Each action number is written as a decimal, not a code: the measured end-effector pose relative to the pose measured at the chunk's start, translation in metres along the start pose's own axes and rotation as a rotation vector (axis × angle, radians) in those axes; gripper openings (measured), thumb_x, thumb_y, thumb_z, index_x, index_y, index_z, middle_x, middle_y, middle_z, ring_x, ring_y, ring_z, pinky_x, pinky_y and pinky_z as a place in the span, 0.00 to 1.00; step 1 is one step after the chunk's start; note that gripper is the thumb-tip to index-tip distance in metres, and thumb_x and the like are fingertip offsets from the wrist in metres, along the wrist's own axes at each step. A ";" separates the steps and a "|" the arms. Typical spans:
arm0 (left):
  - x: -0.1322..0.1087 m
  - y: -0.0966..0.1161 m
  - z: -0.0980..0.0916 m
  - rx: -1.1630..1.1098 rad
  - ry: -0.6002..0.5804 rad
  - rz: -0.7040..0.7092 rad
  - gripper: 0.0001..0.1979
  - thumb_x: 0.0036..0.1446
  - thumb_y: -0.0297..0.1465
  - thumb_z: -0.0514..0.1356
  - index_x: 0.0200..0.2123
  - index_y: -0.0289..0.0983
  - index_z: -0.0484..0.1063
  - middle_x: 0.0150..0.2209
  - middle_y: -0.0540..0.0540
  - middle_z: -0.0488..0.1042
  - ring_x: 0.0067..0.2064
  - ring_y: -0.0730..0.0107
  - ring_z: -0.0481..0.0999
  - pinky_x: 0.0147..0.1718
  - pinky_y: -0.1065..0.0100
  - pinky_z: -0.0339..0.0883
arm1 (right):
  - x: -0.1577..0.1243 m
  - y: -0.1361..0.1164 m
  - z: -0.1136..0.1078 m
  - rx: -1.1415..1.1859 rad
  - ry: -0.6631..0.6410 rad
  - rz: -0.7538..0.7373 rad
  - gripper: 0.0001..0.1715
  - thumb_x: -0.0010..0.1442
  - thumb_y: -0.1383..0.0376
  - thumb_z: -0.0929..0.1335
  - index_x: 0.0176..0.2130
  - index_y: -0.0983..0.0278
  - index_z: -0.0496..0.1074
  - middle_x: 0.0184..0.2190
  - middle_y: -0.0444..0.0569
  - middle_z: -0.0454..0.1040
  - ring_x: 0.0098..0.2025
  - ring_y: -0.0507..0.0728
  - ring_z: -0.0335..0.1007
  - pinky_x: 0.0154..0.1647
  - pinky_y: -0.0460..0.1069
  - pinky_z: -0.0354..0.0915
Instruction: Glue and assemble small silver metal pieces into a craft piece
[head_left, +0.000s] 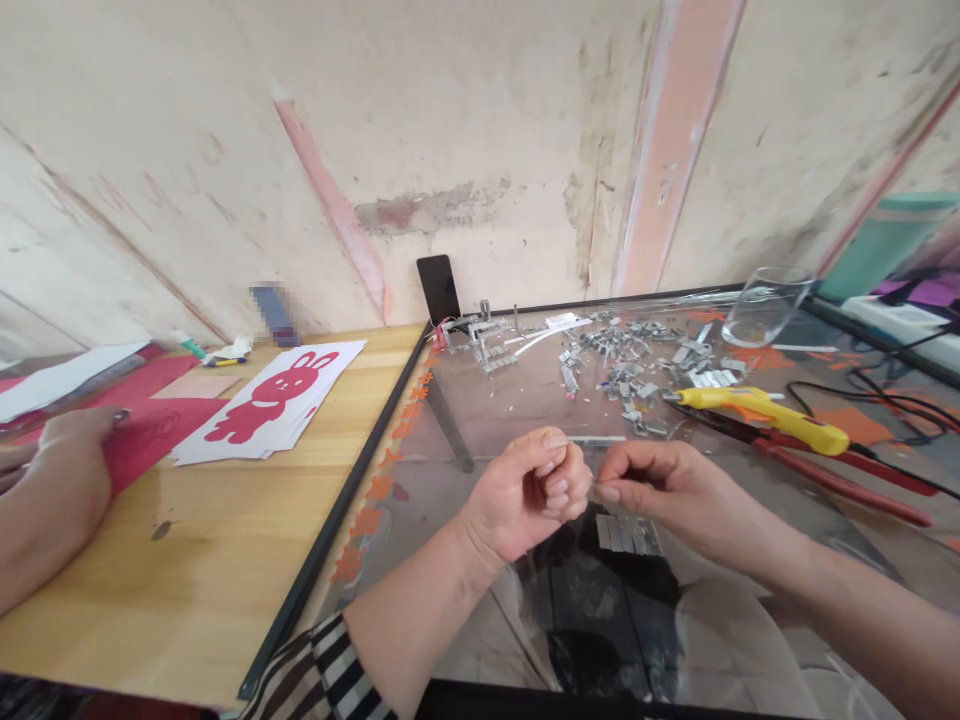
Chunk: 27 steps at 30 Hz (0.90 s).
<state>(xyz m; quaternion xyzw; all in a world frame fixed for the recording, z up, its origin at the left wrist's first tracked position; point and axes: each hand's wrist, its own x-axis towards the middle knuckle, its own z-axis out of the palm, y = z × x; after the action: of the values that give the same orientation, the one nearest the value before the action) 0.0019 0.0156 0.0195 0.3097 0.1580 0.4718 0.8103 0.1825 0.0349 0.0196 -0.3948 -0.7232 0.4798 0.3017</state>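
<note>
My left hand [536,490] is curled into a loose fist above the glass-topped table [450,540]. Close by on its right, my right hand [664,485] pinches with thumb and forefinger near the left hand's fingertips. Whatever lies in either hand is too small or too hidden to make out. Below my right hand, a row of small silvery strips [628,535] sits side by side on the tabletop. A thin white stick [596,439] lies just beyond both hands.
Silvery scraps [637,365] are scattered behind my hands. A yellow glue gun [772,418], red-handled pliers [840,480] and a drinking glass [769,305] are to the right. A phone [439,288] leans on the wall. Left, another person's hand [67,465] touches red paper beside a rabbit picture [274,400].
</note>
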 end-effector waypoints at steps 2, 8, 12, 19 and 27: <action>0.000 0.001 -0.001 0.007 0.015 -0.002 0.20 0.50 0.31 0.62 0.17 0.35 0.52 0.16 0.53 0.55 0.18 0.81 0.55 0.18 0.76 0.47 | 0.001 0.001 -0.005 0.025 0.108 -0.020 0.17 0.53 0.52 0.70 0.25 0.63 0.71 0.21 0.42 0.69 0.25 0.52 0.63 0.27 0.46 0.61; 0.000 -0.001 0.000 -0.002 0.022 -0.014 0.20 0.50 0.31 0.62 0.17 0.35 0.53 0.16 0.53 0.56 0.18 0.81 0.55 0.18 0.77 0.47 | -0.002 -0.001 -0.003 -0.019 0.158 -0.128 0.10 0.52 0.57 0.72 0.29 0.61 0.74 0.27 0.45 0.74 0.31 0.55 0.68 0.34 0.48 0.66; 0.001 -0.004 0.000 -0.052 0.003 -0.021 0.18 0.51 0.30 0.61 0.17 0.35 0.54 0.16 0.53 0.57 0.18 0.81 0.55 0.18 0.77 0.47 | -0.004 -0.001 0.005 -0.040 0.123 -0.227 0.05 0.54 0.62 0.70 0.31 0.60 0.72 0.28 0.44 0.74 0.32 0.54 0.70 0.36 0.48 0.66; 0.001 -0.005 -0.002 -0.172 -0.043 -0.054 0.16 0.53 0.28 0.59 0.18 0.34 0.57 0.17 0.53 0.56 0.18 0.82 0.54 0.18 0.77 0.47 | -0.003 -0.003 0.002 -0.041 0.068 -0.215 0.09 0.59 0.61 0.66 0.28 0.61 0.68 0.25 0.43 0.68 0.29 0.53 0.65 0.31 0.47 0.63; -0.001 0.001 -0.003 -0.188 -0.009 -0.025 0.17 0.52 0.28 0.61 0.18 0.35 0.56 0.16 0.54 0.53 0.19 0.81 0.52 0.18 0.77 0.47 | 0.001 -0.001 0.000 0.321 0.013 0.032 0.13 0.51 0.58 0.72 0.28 0.63 0.68 0.24 0.41 0.69 0.28 0.51 0.66 0.31 0.46 0.65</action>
<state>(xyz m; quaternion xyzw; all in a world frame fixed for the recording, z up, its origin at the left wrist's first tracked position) -0.0008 0.0163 0.0179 0.2324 0.1134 0.4728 0.8424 0.1819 0.0352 0.0200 -0.3560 -0.6288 0.5913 0.3581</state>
